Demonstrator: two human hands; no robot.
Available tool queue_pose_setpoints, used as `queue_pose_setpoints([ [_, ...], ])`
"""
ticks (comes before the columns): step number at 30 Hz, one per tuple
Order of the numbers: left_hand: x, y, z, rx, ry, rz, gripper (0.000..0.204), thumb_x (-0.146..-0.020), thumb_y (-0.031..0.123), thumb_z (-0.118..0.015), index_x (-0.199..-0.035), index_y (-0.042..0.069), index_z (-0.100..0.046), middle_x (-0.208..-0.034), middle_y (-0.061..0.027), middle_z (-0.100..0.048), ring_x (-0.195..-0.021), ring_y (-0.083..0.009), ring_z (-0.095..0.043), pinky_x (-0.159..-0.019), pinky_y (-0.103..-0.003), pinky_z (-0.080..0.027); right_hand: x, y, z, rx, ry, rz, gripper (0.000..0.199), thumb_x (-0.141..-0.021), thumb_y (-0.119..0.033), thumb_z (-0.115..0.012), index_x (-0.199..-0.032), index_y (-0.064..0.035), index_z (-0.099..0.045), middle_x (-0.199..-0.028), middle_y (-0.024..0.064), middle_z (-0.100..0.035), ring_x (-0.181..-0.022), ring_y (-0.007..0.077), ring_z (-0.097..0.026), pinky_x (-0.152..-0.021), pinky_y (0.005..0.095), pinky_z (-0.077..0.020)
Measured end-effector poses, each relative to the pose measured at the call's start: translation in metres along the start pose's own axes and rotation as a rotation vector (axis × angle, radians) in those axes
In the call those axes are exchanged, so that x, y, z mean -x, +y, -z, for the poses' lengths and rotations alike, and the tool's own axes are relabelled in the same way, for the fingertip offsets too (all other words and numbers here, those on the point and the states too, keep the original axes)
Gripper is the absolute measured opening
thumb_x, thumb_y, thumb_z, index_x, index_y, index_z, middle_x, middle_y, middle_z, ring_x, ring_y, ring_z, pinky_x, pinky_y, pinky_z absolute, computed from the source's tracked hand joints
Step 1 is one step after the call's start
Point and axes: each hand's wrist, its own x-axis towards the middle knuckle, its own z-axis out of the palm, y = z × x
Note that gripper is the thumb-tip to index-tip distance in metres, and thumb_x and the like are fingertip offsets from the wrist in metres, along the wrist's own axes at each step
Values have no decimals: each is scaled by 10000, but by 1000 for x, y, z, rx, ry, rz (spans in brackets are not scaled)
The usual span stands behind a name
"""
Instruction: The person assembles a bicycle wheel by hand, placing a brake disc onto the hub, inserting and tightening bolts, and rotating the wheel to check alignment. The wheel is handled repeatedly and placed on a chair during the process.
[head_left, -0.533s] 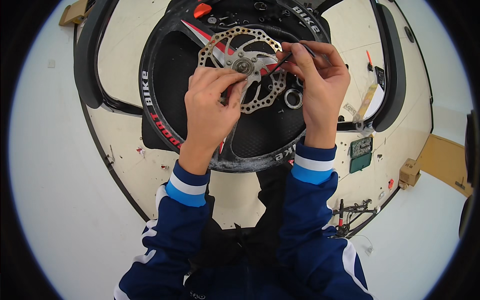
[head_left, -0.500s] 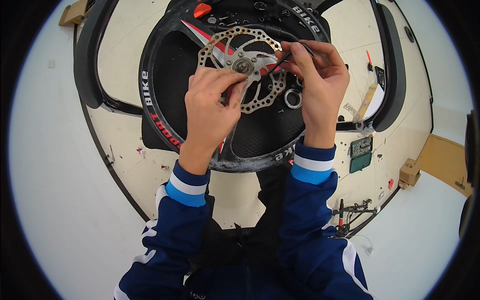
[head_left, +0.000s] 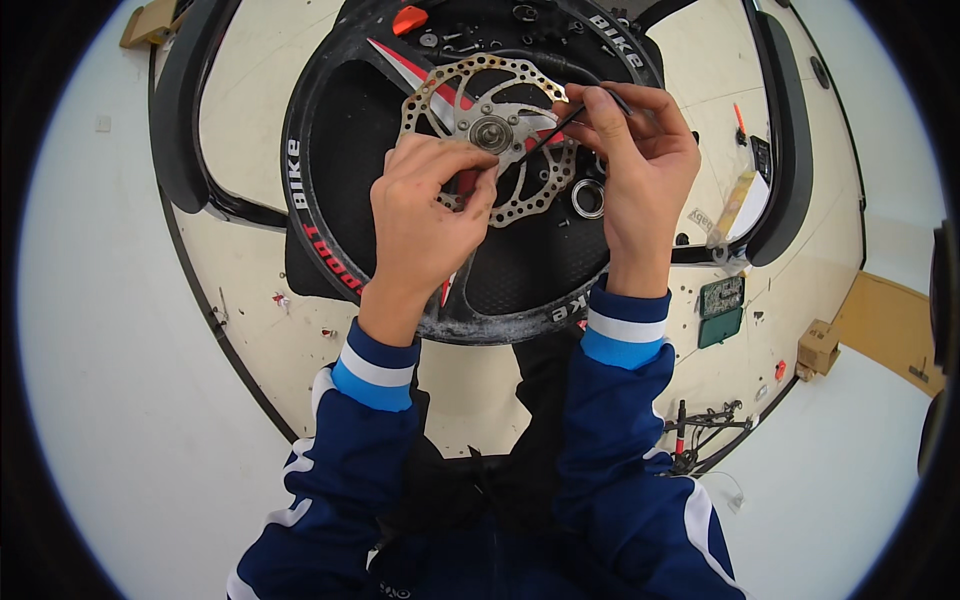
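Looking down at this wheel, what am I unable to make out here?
In the head view:
Brake disc: lower left part hidden behind the left hand.
Dark slim tool: partly hidden inside the right hand.
Wheel: top cut off by the upper picture edge.
Green case: contents too small to identify.

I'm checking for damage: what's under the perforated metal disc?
Through openings in the disc, red-and-white spokes and a black surface show. Whatever lies beneath the disc's solid metal or the left hand is covered.

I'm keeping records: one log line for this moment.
left hand: at brake rotor; right hand: holding thin black tool; wheel: beneath rotor
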Motion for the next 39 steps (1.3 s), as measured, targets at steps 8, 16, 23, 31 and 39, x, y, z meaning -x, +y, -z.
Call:
queue_pose_setpoints([
  [8, 0, 2, 1, 33, -27, 64, 192, -711, -24, -773, -890, 22, -723, -829, -74, -703, -788, -189, -661, -711, -280, -519, 0, 3, -7, -25, -24, 79, 168, -901, -24, -704, -1025, 54, -622, -967, 199, -728, -875, 238, -733, -778, 301, -601],
  [16, 0, 1, 1, 50, -13, 59, 231, -707, -21, -777, -922, 22, -703, -841, -70, -694, -768, -178, -652, -736, -276, -516, 2, 0, -11, 33, -138, 174, 141, -865, 32, -719, -988, 44, -651, -946, 126, -742, -881, 173, -724, -784, 257, -570],
  [23, 0, 2, 2, 27, -20, 68, 237, -702, -25, -778, -923, 27, -709, -843, -75, -700, -753, -190, -645, -735, -282, -511, 7, 3, -8, 104, -299, 29, 187, -866, 44, -686, -1052, 59, -696, -960, 102, -746, -912, 173, -726, -812, 257, -570],
  [31, 0, -1, 1, 26, 6, 48, 238, -696, -28, -777, -922, 34, -737, -783, -78, -698, -745, -208, -641, -713, -291, -507, 8, -5, -9, 339, -255, 77, 105, -791, -13, -779, -882, 21, -742, -799, 68, -740, -733, 107, -697, -652, 201, -517],
  [39, 1, 4, 3, 82, -4, 159, 301, -716, -46, -781, -1002, 27, -719, -876, -100, -711, -764, -173, -690, -699, -270, -532, 11, -9, -21, 317, -272, 112, 141, -778, -15, -780, -907, 29, -747, -801, 76, -738, -725, 119, -704, -673, 216, -538],
])
